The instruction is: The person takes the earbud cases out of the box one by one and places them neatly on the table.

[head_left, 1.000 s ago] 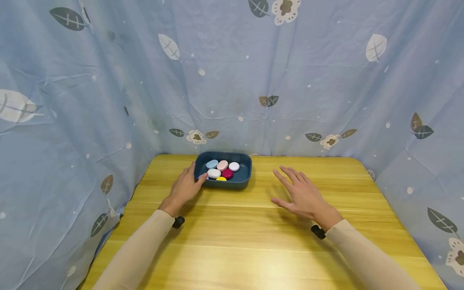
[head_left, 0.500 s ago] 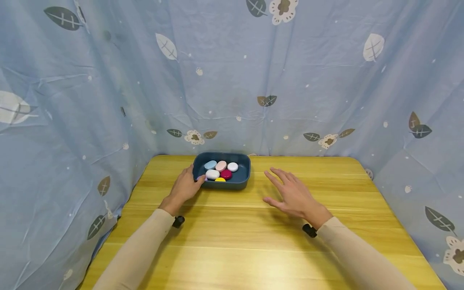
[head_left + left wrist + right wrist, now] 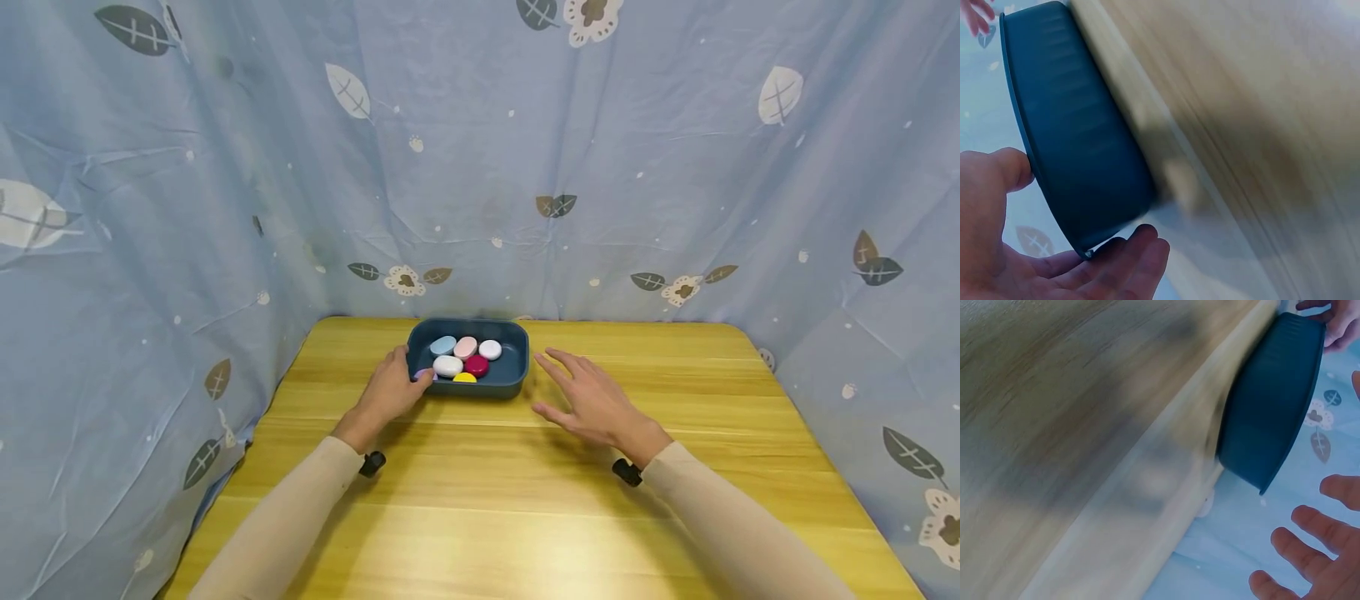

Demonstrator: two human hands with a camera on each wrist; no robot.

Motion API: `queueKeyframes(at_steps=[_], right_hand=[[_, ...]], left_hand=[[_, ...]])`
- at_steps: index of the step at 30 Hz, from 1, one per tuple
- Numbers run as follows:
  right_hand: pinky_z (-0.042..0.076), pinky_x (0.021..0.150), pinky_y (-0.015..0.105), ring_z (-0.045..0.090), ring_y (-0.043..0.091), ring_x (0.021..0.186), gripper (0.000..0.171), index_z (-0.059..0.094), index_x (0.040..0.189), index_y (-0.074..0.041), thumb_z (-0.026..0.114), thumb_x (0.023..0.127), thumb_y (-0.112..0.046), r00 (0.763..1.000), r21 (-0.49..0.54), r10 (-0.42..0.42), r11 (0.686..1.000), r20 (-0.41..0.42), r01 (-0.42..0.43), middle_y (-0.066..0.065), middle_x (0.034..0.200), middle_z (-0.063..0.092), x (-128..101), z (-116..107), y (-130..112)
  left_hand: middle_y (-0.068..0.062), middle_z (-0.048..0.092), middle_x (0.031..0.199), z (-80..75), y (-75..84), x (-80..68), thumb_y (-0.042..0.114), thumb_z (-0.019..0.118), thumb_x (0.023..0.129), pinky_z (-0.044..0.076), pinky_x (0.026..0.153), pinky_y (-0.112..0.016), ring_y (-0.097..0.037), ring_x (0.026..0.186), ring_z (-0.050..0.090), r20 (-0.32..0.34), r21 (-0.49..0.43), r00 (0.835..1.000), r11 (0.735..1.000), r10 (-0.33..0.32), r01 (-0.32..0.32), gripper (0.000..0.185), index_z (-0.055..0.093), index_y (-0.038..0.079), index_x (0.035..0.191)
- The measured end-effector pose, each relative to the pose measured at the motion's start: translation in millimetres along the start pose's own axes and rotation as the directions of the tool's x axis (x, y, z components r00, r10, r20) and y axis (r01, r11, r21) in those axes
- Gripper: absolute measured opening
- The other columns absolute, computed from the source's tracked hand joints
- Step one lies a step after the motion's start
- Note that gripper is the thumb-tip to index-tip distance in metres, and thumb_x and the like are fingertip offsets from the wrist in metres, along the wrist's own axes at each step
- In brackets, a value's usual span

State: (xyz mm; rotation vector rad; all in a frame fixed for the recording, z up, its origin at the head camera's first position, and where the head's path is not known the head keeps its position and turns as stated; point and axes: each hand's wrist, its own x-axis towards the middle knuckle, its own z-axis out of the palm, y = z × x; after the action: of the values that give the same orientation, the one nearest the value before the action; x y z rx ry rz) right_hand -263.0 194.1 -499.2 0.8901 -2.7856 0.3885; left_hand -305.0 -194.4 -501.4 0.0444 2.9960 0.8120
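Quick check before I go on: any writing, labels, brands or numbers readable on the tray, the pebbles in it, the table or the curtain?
None: no view shows any readable text.
Blue tray: plain, unmarked.
Coloured pebbles: plain, no print.
Wooden table: bare grain only.
Curtain: leaf and flower pattern, no words.

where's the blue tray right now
In the head view the blue tray sits at the table's far edge, left of centre, between the left hand and right hand.
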Motion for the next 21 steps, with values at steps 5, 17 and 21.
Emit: queueKeyframes(at_steps=[5, 17, 21], right_hand=[[0.048, 0.133, 0.070, 0.056, 0.051, 0.161, 0.088, 0.043, 0.181, -0.013, 0.070, 0.113, -0.061, 1.000, 0.011, 0.009, 1.000, 0.023, -0.010, 0.021, 0.184, 0.047, 3, 5, -1], [0.049, 0.133, 0.067, 0.058, 0.047, 0.161, 0.083, 0.051, 0.177, -0.013, 0.068, 0.114, -0.064, 0.998, 0.013, 0.032, 0.999, 0.057, -0.033, 0.020, 0.180, 0.052, 6, 13, -3], [0.050, 0.133, 0.067, 0.059, 0.048, 0.160, 0.078, 0.057, 0.174, -0.012, 0.069, 0.114, -0.061, 0.998, 0.008, 0.035, 0.999, 0.059, -0.036, 0.020, 0.178, 0.055, 2, 15, -3]], left_hand=[[-0.037, 0.044, 0.179, 2.0, 5.0, -7.6, 0.047, 0.071, 0.115, 0.042, 0.139, -0.064, -0.053, 0.163, 0.052, 0.010, 0.011, 1.000, 1.000, -0.001, 0.001, 0.092, 0.032, -0.012, 0.175], [-0.037, 0.051, 0.173, 7.8, 14.4, -29.1, 0.049, 0.073, 0.114, 0.050, 0.134, -0.063, -0.051, 0.156, 0.061, 0.006, 0.034, 1.000, 0.999, 0.030, -0.030, 0.091, 0.038, -0.012, 0.172], [-0.037, 0.053, 0.172, 10.5, 16.5, -35.7, 0.051, 0.074, 0.113, 0.052, 0.132, -0.063, -0.051, 0.152, 0.064, 0.009, 0.048, 1.000, 0.998, 0.030, -0.030, 0.092, 0.038, -0.012, 0.171]])
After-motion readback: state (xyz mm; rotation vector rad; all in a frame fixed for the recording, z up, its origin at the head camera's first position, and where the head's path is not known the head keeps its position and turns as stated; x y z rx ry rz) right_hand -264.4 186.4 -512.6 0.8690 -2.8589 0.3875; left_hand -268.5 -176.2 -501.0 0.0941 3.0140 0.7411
